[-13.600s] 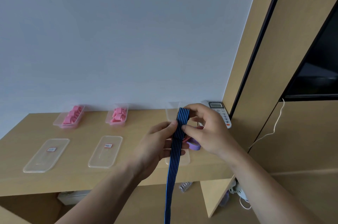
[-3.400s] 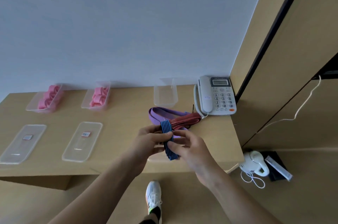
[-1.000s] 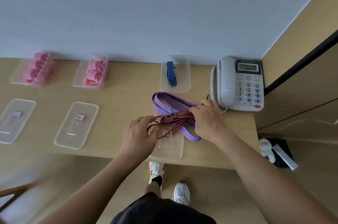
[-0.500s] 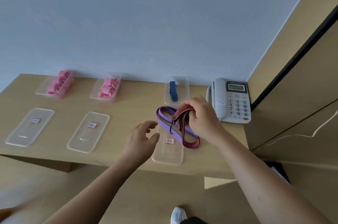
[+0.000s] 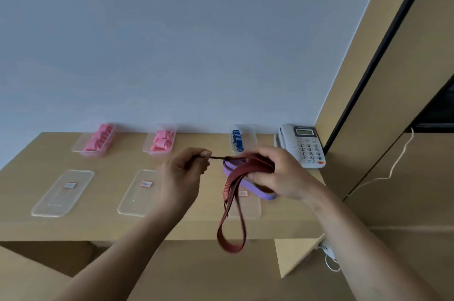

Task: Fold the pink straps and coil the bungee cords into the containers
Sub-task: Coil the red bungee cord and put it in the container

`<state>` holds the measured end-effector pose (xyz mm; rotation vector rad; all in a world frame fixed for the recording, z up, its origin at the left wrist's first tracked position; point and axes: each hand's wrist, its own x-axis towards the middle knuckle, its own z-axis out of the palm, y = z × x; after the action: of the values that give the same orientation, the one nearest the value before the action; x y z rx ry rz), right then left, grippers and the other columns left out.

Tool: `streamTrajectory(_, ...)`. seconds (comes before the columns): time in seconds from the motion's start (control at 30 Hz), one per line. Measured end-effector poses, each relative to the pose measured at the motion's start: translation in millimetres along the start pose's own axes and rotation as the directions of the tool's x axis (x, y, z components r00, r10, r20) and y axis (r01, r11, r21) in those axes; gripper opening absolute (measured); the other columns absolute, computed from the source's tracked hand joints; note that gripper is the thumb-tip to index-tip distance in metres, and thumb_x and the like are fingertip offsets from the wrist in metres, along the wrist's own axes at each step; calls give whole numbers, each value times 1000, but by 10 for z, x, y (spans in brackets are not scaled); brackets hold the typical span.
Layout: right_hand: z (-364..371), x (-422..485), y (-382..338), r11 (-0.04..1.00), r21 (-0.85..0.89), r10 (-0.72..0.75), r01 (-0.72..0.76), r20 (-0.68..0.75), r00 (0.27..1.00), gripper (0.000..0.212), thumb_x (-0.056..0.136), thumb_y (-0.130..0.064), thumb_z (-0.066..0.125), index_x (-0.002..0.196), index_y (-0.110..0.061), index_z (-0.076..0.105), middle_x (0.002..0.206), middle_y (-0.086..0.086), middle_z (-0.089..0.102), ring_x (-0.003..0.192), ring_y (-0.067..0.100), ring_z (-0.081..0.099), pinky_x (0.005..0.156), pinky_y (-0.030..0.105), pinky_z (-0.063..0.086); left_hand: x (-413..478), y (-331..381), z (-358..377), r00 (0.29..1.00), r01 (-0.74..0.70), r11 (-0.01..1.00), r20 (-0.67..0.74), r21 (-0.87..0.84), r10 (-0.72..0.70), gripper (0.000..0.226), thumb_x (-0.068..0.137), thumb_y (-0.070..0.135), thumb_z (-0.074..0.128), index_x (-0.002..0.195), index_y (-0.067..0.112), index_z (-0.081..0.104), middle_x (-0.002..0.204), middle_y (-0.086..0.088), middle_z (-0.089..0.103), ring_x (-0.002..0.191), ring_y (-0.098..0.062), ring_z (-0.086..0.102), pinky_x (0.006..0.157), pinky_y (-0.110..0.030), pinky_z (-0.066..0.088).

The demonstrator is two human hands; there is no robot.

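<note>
My right hand (image 5: 282, 175) grips a bunched red striped bungee cord (image 5: 232, 202) above the desk; a long loop of it hangs past the desk's front edge. My left hand (image 5: 183, 172) pinches the cord's dark hook end, pulled out to the left. Under the cord a purple bungee cord (image 5: 248, 184) lies on the desk. A coiled blue bungee cord (image 5: 237, 139) sits in a clear container (image 5: 251, 137) at the back. Two more clear containers hold folded pink straps (image 5: 98, 139) (image 5: 162, 141).
Three clear lids lie along the front of the wooden desk (image 5: 103, 224): left (image 5: 61, 198), middle (image 5: 136, 198), right (image 5: 253, 207) partly under the cords. A white telephone (image 5: 304, 144) stands at the back right beside a tall wooden cabinet (image 5: 393, 104).
The right hand has lifted the red cord off the purple one, and a loop now dangles. The left hand, open half a second ago, now pinches the hook end.
</note>
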<state>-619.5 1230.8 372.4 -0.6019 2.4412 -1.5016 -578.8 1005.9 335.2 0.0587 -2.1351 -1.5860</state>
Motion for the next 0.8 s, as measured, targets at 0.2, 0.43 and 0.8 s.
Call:
streamTrajectory(0.2,409,-393,-449,942,335,2,-29,81,997,33,93,-24,60,117,-4,71,92,-5,75,80,6,68,86,37,51,-32,419,-303,951,-276,960,154,34,268,21,95,-6,66,90,9,79,61,19,66,63,0,63,65,-12,48)
streamTrajectory(0.43,744,-642,-642,896,442,-10,40,-69,998,5,81,-12,75,84,-9,74,70,16,65,63,25,59,66,39,48,-225,615,-389,941,-137,970,281,-201,191,21,92,12,75,91,33,76,69,5,75,64,-5,69,68,-20,57)
streamTrajectory(0.8,475,-690,-781,845,469,-23,257,-449,893,25,84,4,72,92,-19,77,76,15,68,61,22,62,58,27,54,-568,601,-236,869,225,914,494,-336,-32,31,102,4,61,93,27,81,84,-1,80,75,-11,73,71,-28,58)
